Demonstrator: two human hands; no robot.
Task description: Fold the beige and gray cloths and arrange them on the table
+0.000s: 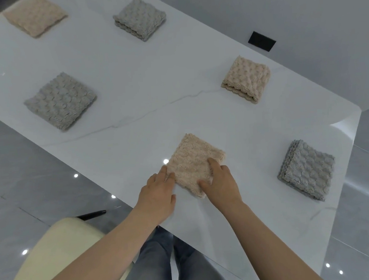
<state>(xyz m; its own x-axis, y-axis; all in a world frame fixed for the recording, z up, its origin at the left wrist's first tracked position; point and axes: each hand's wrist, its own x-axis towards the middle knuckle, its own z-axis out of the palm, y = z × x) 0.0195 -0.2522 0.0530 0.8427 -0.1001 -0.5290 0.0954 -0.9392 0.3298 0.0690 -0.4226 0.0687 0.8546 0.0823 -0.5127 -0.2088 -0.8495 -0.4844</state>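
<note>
1. The nearest beige cloth (192,161) lies folded into a square on the white table (131,82), close to the near edge and straight in front of the person.
2. The left hand (159,194) lies flat on the table at the cloth's left side. Its fingers are straight and their tips touch the cloth's left edge.
3. The right hand (222,181) rests on the cloth's near right corner. The index finger and thumb are spread apart on top of the fabric, and the other fingers cannot be made out clearly.
4. The cloth therefore sits between the two hands, with most of it reaching away from them across the table.
5. Five other folded cloths lie well apart on the table:
   - a right gray cloth (305,170) near the table's right end
   - a right beige cloth (246,79) farther back
   - a left gray cloth (60,100)
   - a far gray cloth (140,18)
   - a far beige cloth (35,15) at the top left corner
6. A cream chair (56,253) stands beside the person's jeans (157,268) below the table edge.
</note>
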